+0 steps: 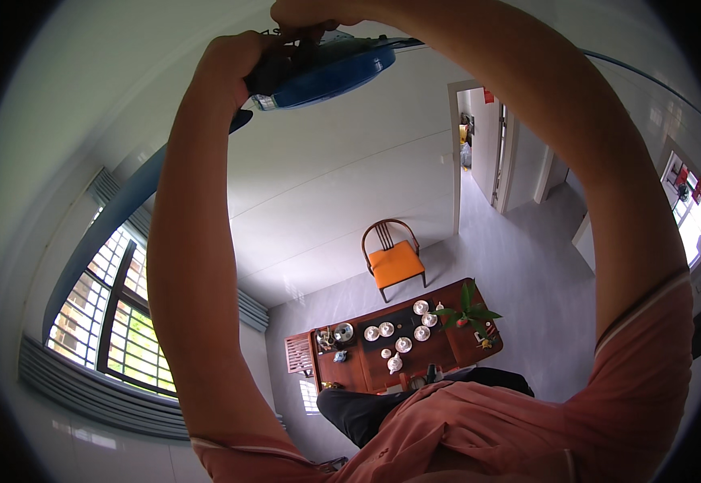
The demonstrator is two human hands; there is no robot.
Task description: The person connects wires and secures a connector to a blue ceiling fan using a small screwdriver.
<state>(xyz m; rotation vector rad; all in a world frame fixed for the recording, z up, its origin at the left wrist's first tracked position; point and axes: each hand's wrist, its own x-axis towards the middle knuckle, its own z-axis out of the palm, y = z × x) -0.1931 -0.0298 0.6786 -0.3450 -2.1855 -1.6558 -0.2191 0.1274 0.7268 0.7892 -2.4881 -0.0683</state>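
Note:
A blue ceiling fan hangs at the top, with a long curved blade running down the left and another reaching right. My left hand is raised to the fan’s dark central fitting, fingers closed around it at the left side. Higher and just right, my right hand has its fingers curled at the same fitting, among small dark parts; what exactly it holds is hidden.
Below are a wooden tea table with several white cups and a plant, an orange-seated chair, a barred window at left and an open door at back right. My legs show by the table.

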